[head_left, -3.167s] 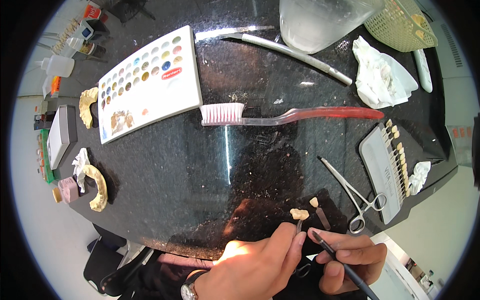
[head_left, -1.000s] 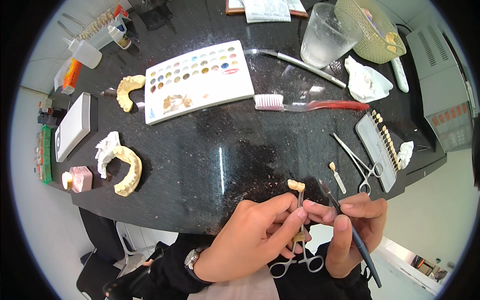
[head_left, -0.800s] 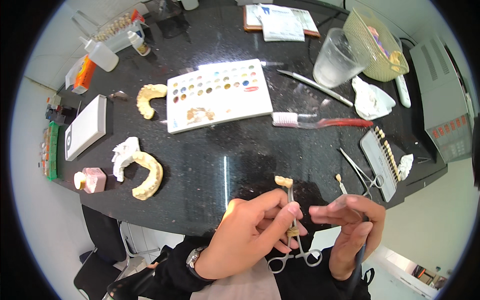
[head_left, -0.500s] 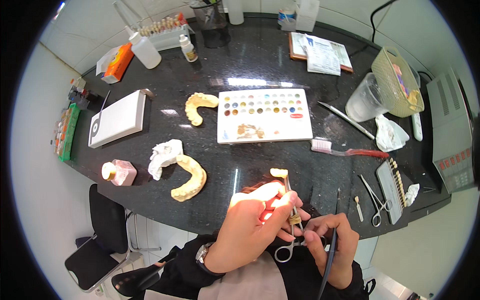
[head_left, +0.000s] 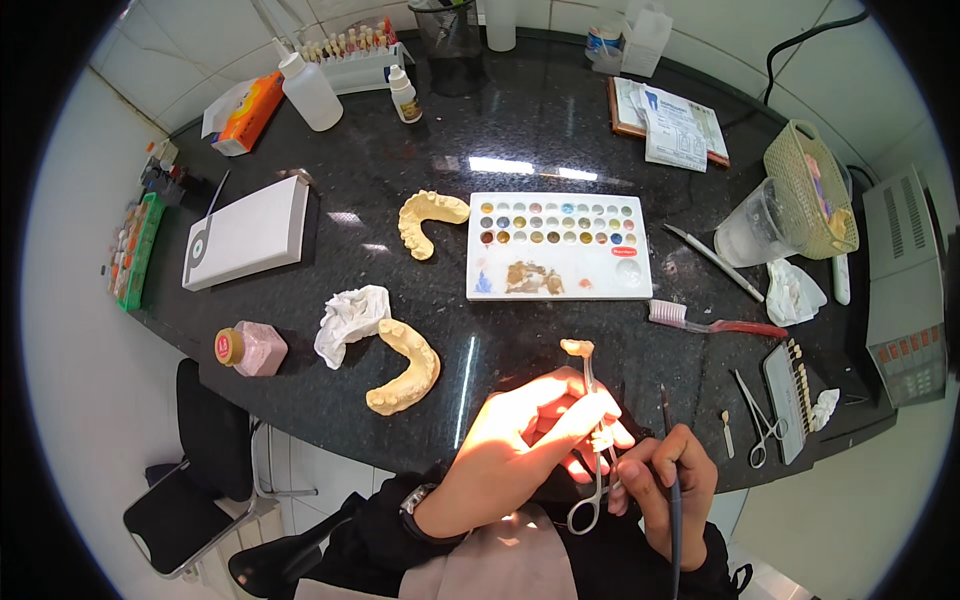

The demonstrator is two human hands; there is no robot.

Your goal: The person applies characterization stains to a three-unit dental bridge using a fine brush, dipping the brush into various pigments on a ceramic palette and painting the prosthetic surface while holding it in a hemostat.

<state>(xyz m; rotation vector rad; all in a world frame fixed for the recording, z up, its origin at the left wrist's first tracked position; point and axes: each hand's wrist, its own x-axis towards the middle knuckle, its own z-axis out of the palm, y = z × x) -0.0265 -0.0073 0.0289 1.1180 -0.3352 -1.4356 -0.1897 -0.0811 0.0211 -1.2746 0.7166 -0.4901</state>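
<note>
My left hand (head_left: 530,440) grips a pair of metal forceps (head_left: 592,440) held upright, with a small cream tooth crown (head_left: 577,348) clamped at the tip. Just to its right, my right hand (head_left: 665,480) holds a thin dark-handled brush (head_left: 672,480), its fine tip pointing up near the forceps. Both hands hover at the near edge of the black stone counter (head_left: 520,130). A white colour palette (head_left: 558,246) with several filled wells lies beyond the hands.
Two cream dental casts (head_left: 403,368) (head_left: 428,218) lie left of centre beside a crumpled tissue (head_left: 350,315). A red toothbrush (head_left: 715,322), scissors-like forceps (head_left: 755,425), a tooth shade guide (head_left: 790,395), a plastic cup (head_left: 755,225), a white box (head_left: 247,232) and bottles (head_left: 310,92) surround them.
The view has tilted up and back, showing more of the counter. My hands stay together, the left still gripping the forceps with the crown, the right raising the brush tip beside it.
</note>
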